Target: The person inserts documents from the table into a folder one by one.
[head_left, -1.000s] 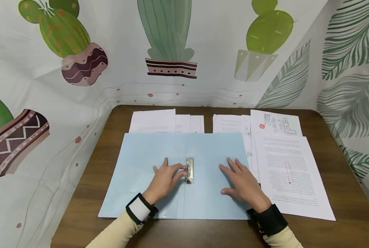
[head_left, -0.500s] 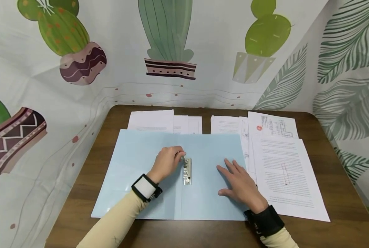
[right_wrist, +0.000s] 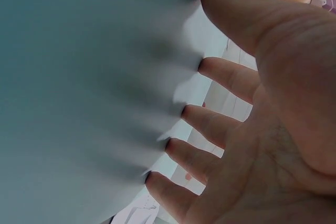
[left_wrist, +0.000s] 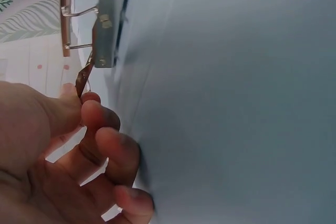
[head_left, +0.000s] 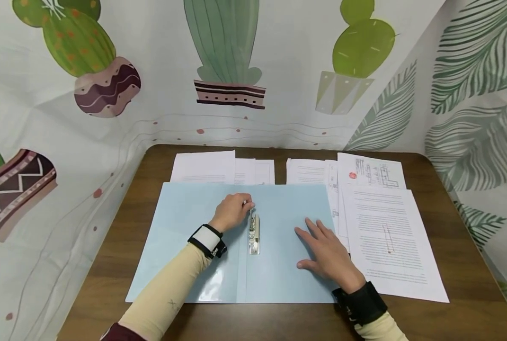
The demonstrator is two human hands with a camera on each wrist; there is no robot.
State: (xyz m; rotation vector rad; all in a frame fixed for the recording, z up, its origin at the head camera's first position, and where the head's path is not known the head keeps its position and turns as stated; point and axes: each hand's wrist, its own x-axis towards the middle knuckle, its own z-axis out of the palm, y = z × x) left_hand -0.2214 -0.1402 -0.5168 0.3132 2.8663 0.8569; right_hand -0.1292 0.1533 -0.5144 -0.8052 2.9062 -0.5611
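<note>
Nearest to us, two cream sleeves are reaching in over the near edge of the brown table point(head_left: 108, 284), each wrist wearing a strapped band. The light blue folder point(head_left: 185, 227) is lying open and flat in the middle of the table, its near edge close to the table's near edge.

On the right half of the folder, the right hand point(head_left: 327, 255) is pressing down flat, fingers straight and spread, thumb out to the left, gripping nothing. The right wrist view is showing those fingertips point(right_wrist: 210, 72) touching the blue surface.

Moving farther in, the metal clip point(head_left: 253, 232) is sitting along the folder's central fold. At its far end, the left hand point(head_left: 232, 211) is curling in, thumb and fingers together and pinching the clip's thin lever point(left_wrist: 84, 80), as the left wrist view is showing; the lever is standing tilted up off the clip's bar.

To the right of the folder, a printed sheet point(head_left: 389, 241) is lying on the table, overlapping further sheets, the one with a drawing and a red stamp point(head_left: 370, 171) peeking out at the far side. Beyond the folder's far edge, more white papers point(head_left: 204, 166) are lying partly tucked under it. Farthest of all, a cloth backdrop printed with potted cacti point(head_left: 227, 52) and leaves is hanging around the table.
</note>
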